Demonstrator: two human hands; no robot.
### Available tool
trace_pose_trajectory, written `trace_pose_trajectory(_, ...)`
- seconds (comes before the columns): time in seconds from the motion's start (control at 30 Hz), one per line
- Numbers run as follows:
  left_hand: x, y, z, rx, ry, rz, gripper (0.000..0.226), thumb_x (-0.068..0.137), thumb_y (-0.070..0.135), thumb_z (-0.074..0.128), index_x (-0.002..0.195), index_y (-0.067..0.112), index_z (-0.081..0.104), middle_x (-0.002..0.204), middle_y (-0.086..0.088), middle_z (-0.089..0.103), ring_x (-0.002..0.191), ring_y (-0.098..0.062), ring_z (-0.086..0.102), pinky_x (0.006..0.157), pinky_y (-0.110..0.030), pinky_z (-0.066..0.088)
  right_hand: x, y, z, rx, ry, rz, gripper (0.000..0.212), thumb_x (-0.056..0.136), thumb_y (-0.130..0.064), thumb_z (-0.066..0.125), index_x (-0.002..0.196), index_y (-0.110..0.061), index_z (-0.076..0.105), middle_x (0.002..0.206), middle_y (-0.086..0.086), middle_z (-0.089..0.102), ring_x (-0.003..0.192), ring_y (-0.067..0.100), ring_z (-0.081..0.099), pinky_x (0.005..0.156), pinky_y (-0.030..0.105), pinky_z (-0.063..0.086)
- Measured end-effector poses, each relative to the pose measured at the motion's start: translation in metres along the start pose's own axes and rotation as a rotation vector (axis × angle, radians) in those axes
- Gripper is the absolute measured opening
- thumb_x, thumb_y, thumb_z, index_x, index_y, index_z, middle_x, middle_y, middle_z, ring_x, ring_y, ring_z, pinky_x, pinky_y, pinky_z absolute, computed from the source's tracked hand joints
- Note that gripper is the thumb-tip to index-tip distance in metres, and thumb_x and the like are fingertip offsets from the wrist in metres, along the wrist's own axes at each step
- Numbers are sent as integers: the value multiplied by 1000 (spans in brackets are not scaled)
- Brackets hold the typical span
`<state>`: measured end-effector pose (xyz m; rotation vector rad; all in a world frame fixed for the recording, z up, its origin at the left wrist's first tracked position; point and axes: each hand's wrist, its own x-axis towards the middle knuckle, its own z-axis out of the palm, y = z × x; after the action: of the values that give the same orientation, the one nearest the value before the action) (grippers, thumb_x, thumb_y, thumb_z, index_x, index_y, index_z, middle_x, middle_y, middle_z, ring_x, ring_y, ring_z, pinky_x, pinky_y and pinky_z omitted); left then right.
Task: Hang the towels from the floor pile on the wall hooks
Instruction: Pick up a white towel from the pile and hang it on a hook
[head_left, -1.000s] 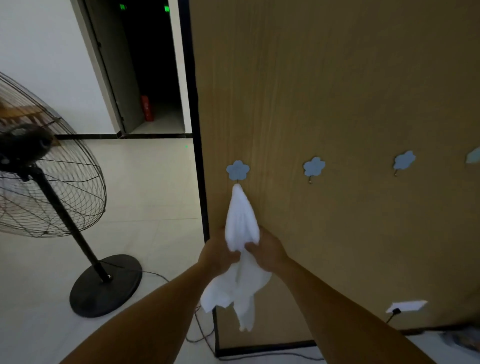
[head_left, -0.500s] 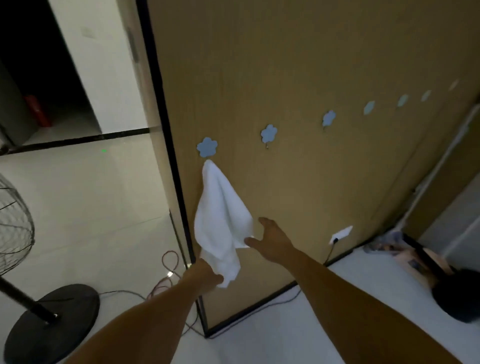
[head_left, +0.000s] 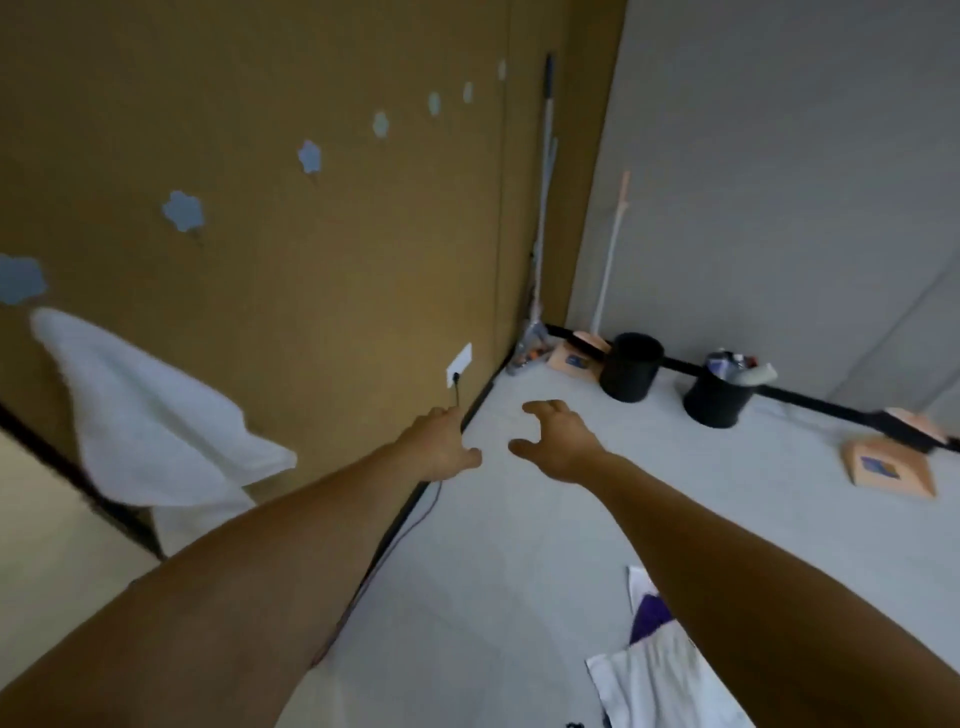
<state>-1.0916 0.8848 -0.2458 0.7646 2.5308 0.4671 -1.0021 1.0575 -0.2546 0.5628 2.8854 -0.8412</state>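
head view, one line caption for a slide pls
White towel hangs below a blue flower-shaped wall hook; both bare hands, left and right, reach out empty.

Floor pile (head_left: 670, 675) cut by bottom edge, right arm covering part; white towel (head_left: 150, 421) motion-blurred.

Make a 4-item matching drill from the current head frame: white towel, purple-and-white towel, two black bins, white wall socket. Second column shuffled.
Things:
1. white towel
2. purple-and-white towel
3. two black round bins
4. white rectangular wall socket

Places:
A. low on the brown wood wall, cable plugged in
B. lying on the floor by the right forearm
C. hanging under the nearest blue flower-shaped hook
D. standing along the far grey wall

Pairs: 1-C, 2-B, 3-D, 4-A
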Motion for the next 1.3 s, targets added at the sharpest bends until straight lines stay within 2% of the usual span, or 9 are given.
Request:
trace_pose_trajectory(0.13,31,100,61,73,-132,115,81,84,50,60,148,15,25,145,-10,37,126,-28,43,104,-41,41,-46,115,-35,8,50,221,64,88,-47,61,144,-27,39,148,7,36,131,30,39,105,43,41)
trace_pose_trajectory(0.23,45,168,122,157,-253,185,85,85,51,58,151,17,16,152,-9,26,133,-28,35,108,-41,36,-88,200,-50,15,71,392,61,89,-46,60,143,-25,41,146,9,39,130,30,41,104,43,41)
trace_pose_trajectory(0.37,59,234,201,235,-372,280,81,87,51,57,151,18,18,153,-9,26,136,-29,32,108,-39,34,-135,296,-55,54,80,590,59,90,-43,57,143,-22,41,143,12,43,127,31,44,100,41,43)
trace_pose_trajectory(0.5,74,263,270,268,-499,324,76,85,51,57,147,20,26,149,-8,32,131,-28,37,102,-38,37,-165,363,-30,138,32,734,60,92,-43,55,144,-19,39,140,12,45,126,30,47,100,41,45)
trace_pose_trajectory(0.67,122,258,358,319,-624,336,69,85,50,55,142,20,32,143,-7,36,126,-26,41,91,-34,38,-171,435,35,233,-29,889,59,92,-43,54,144,-18,38,139,10,47,124,27,51,98,39,45)
trace_pose_trajectory(0.8,171,236,451,360,-679,319,65,87,47,52,142,18,33,140,-8,39,122,-26,44,88,-33,40,-161,494,121,309,-55,993,57,92,-43,52,142,-19,41,135,7,52,121,25,52,99,38,45)
trace_pose_trajectory(1.13,233,140,721,424,-784,347,62,89,40,51,144,18,32,146,-7,35,129,-27,39,99,-38,37,-158,641,403,508,-134,1251,59,93,-39,53,145,-17,36,141,9,47,123,29,51,99,41,46)
trace_pose_trajectory(1.3,241,90,814,453,-842,366,62,90,40,52,145,17,32,146,-7,36,128,-25,40,101,-39,41,-171,691,511,536,-123,1387,52,94,-34,52,139,-13,37,130,13,53,115,33,55,96,45,47)
